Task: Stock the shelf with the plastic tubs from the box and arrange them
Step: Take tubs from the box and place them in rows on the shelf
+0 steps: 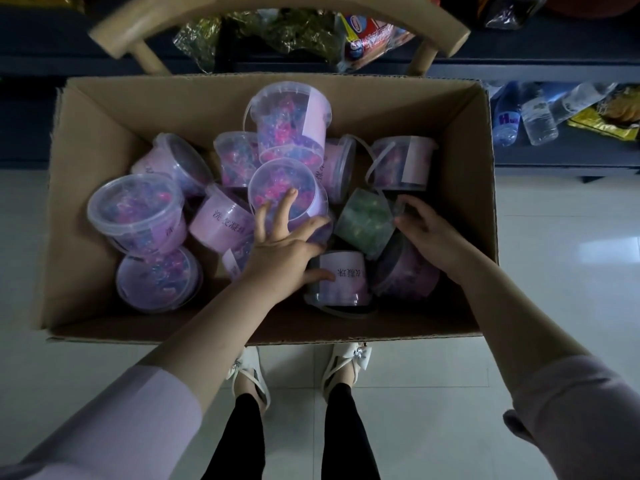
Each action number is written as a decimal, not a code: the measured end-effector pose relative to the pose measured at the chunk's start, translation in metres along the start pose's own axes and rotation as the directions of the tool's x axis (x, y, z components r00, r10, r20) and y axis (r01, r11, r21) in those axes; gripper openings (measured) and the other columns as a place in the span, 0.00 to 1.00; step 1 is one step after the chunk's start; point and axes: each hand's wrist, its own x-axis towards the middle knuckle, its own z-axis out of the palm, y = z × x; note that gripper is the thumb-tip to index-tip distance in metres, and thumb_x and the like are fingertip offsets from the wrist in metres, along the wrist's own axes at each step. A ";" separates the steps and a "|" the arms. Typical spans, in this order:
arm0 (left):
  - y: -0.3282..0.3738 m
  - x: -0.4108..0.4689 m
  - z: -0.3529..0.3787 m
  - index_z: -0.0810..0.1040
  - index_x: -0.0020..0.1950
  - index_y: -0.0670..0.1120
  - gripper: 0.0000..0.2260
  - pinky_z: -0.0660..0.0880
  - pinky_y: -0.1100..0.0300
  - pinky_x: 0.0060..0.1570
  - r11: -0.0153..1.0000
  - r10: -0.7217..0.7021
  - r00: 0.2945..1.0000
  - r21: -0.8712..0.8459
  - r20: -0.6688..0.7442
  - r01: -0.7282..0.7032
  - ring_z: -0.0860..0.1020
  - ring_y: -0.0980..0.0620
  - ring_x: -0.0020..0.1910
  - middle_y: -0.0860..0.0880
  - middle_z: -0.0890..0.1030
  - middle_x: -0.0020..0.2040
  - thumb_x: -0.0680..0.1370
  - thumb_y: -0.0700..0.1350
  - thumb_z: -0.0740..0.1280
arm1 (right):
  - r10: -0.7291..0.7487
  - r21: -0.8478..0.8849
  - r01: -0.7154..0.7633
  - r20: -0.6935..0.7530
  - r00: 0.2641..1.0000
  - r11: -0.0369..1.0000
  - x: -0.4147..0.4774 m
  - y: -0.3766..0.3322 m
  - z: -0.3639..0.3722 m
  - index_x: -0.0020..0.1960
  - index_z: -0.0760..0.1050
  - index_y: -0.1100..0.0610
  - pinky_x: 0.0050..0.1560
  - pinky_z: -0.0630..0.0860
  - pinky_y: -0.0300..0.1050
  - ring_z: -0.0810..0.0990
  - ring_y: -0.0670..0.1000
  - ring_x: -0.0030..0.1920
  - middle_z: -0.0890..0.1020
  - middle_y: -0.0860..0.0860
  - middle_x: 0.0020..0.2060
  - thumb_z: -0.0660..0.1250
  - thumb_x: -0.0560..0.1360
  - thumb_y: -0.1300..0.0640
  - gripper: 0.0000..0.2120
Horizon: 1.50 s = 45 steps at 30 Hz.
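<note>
Barely started: cardboard box (104,109) mid-frame full of tubs (136,216); left hand (282,245) splayed wide over purple tub (277,183), right hand (427,230) at green tub (365,220), grip unclear.

The right hand (426,233) covers the rim of the green tub (367,223) it grips inside the cardboard box (450,140), where the lower tubs (405,271) sink into shadow and the label print (343,275) is too small to read. Behind the box, its bulk hides the seat of the chair (114,32), and the blurred packets (263,32) on the shelf (554,157) are cut by the top edge.
</note>
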 end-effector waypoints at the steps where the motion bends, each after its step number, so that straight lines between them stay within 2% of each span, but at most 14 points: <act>1: 0.000 0.000 -0.001 0.85 0.43 0.56 0.18 0.43 0.37 0.68 1.000 0.002 1.000 -0.002 -0.004 -0.002 0.46 0.37 0.74 0.56 0.72 0.69 0.65 0.68 0.68 | 0.002 0.021 -0.002 -0.006 1.000 1.000 -0.001 0.000 0.000 0.72 0.65 0.51 0.54 0.73 0.29 0.74 0.45 0.63 0.75 0.51 0.66 0.62 0.80 0.57 0.21; 3: 0.000 0.000 -0.002 0.85 0.43 0.56 0.18 0.41 0.38 0.68 1.000 0.005 1.000 -0.009 -0.017 -0.005 0.47 0.37 0.74 0.56 0.73 0.68 0.65 0.67 0.68 | -0.006 0.043 0.006 -0.006 1.000 0.999 -0.001 0.001 -0.001 0.72 0.65 0.52 0.50 0.74 0.27 0.75 0.43 0.61 0.74 0.51 0.66 0.64 0.79 0.59 0.22; 6: 0.000 0.001 -0.002 0.83 0.41 0.56 0.17 0.40 0.39 0.68 1.000 -0.002 1.000 -0.006 -0.030 0.002 0.48 0.36 0.74 0.57 0.73 0.67 0.65 0.68 0.68 | -0.021 0.056 0.019 0.028 0.999 0.998 0.000 0.008 0.000 0.72 0.63 0.49 0.49 0.75 0.30 0.74 0.38 0.58 0.73 0.46 0.65 0.69 0.75 0.61 0.29; 9: 0.000 0.002 0.000 0.80 0.37 0.55 0.18 0.40 0.38 0.68 0.999 -0.020 1.000 0.025 -0.023 0.021 0.46 0.36 0.74 0.58 0.72 0.67 0.64 0.69 0.69 | -0.022 0.013 0.022 0.023 0.999 1.000 0.003 0.014 -0.001 0.68 0.64 0.39 0.60 0.73 0.44 0.71 0.46 0.65 0.71 0.45 0.67 0.74 0.71 0.57 0.32; 11: 0.000 0.002 0.000 0.79 0.36 0.55 0.18 0.39 0.39 0.68 1.000 -0.024 0.999 0.018 -0.030 0.025 0.47 0.36 0.74 0.58 0.73 0.66 0.64 0.69 0.70 | -0.025 -0.030 0.026 0.025 0.999 0.999 0.004 0.014 0.000 0.66 0.65 0.36 0.63 0.72 0.51 0.70 0.49 0.67 0.70 0.46 0.68 0.76 0.69 0.55 0.32; 15: 0.002 0.001 -0.001 0.78 0.36 0.54 0.17 0.40 0.38 0.68 1.000 -0.025 0.998 -0.014 -0.060 0.024 0.49 0.37 0.73 0.58 0.74 0.64 0.64 0.67 0.71 | -0.079 -0.100 0.075 -0.028 0.997 0.992 0.005 0.010 0.000 0.67 0.66 0.45 0.60 0.68 0.43 0.68 0.45 0.66 0.69 0.43 0.67 0.76 0.68 0.57 0.32; 18: 0.003 0.000 -0.001 0.76 0.36 0.53 0.17 0.41 0.37 0.67 0.999 -0.030 0.997 -0.040 -0.069 0.027 0.49 0.37 0.73 0.58 0.75 0.63 0.64 0.66 0.70 | -0.110 -0.217 0.104 -0.018 0.994 0.971 0.005 0.007 -0.002 0.69 0.65 0.44 0.55 0.71 0.42 0.74 0.47 0.60 0.71 0.43 0.66 0.77 0.67 0.54 0.34; 21: 0.002 -0.001 -0.001 0.76 0.36 0.53 0.17 0.42 0.37 0.67 0.997 -0.026 0.996 -0.074 -0.083 0.020 0.50 0.38 0.73 0.58 0.76 0.61 0.65 0.66 0.69 | -0.167 -0.350 0.167 0.031 0.986 0.922 0.006 0.006 -0.003 0.71 0.66 0.47 0.51 0.70 0.36 0.73 0.48 0.59 0.70 0.45 0.65 0.77 0.68 0.52 0.35; 25: 0.000 -0.002 -0.003 0.76 0.35 0.52 0.16 0.45 0.37 0.68 0.992 -0.016 0.995 -0.127 -0.102 0.003 0.50 0.39 0.73 0.60 0.77 0.59 0.66 0.65 0.68 | -0.163 -0.387 0.116 -0.089 0.983 0.915 0.007 0.006 -0.003 0.65 0.71 0.51 0.55 0.69 0.42 0.71 0.47 0.59 0.70 0.48 0.63 0.78 0.65 0.48 0.31; 27: -0.002 -0.002 -0.003 0.76 0.34 0.52 0.16 0.44 0.38 0.68 0.991 -0.017 0.994 -0.137 -0.110 0.002 0.51 0.39 0.73 0.62 0.78 0.57 0.66 0.64 0.68 | -0.144 -0.358 0.104 -0.087 0.986 0.928 0.007 0.007 -0.001 0.65 0.71 0.53 0.54 0.67 0.40 0.70 0.45 0.58 0.72 0.46 0.61 0.78 0.65 0.49 0.31; 29: -0.002 -0.002 -0.003 0.76 0.34 0.52 0.15 0.42 0.40 0.68 0.989 -0.019 0.993 -0.148 -0.115 0.002 0.52 0.39 0.73 0.62 0.78 0.56 0.66 0.64 0.68 | -0.109 -0.293 0.086 -0.063 0.992 0.952 0.006 0.006 0.002 0.64 0.70 0.53 0.53 0.70 0.40 0.74 0.45 0.57 0.74 0.45 0.58 0.78 0.65 0.50 0.31; 33: -0.005 -0.003 -0.007 0.77 0.35 0.52 0.14 0.39 0.43 0.69 0.983 -0.018 0.993 -0.184 -0.116 -0.003 0.52 0.39 0.73 0.62 0.79 0.55 0.67 0.63 0.68 | -0.122 -0.268 0.091 -0.099 0.988 0.959 0.006 0.008 0.000 0.55 0.71 0.53 0.59 0.76 0.54 0.78 0.50 0.57 0.79 0.50 0.57 0.79 0.65 0.49 0.25; 40: -0.013 -0.003 -0.012 0.75 0.36 0.53 0.15 0.38 0.45 0.69 0.966 -0.015 0.996 -0.258 -0.092 -0.010 0.51 0.39 0.73 0.64 0.78 0.57 0.69 0.64 0.64 | -0.241 -0.373 0.176 -0.134 0.961 0.911 -0.005 -0.006 0.002 0.52 0.72 0.55 0.52 0.73 0.45 0.77 0.49 0.53 0.79 0.50 0.53 0.78 0.65 0.50 0.22; 45: -0.013 -0.007 -0.021 0.75 0.38 0.51 0.14 0.41 0.38 0.68 0.941 0.020 0.999 -0.336 -0.027 -0.028 0.49 0.42 0.75 0.64 0.78 0.58 0.69 0.61 0.66 | -0.360 -0.471 0.241 -0.179 0.916 0.849 -0.011 -0.012 0.000 0.49 0.72 0.56 0.47 0.69 0.39 0.74 0.49 0.50 0.74 0.49 0.51 0.78 0.64 0.47 0.22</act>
